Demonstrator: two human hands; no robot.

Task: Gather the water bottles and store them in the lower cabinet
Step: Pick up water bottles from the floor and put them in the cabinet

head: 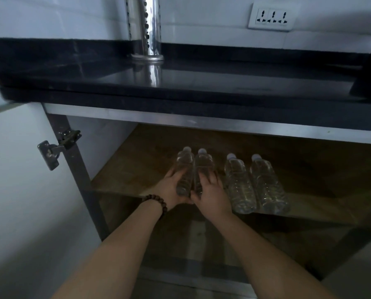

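Wooden shelf (pixel 137 169): two bottles (pixel 253 184) beside gripped pair (pixel 193 167).

Head view looks forward and down (close) into the cabinet (pixel 201 160).

Both forearms are bare, with no sleeves in view. A dark brown bracelet of round wooden beads (pixel 156 202) circles the wrist just behind the left hand (pixel 171 188). The right hand (pixel 211 194) and its wrist wear nothing.
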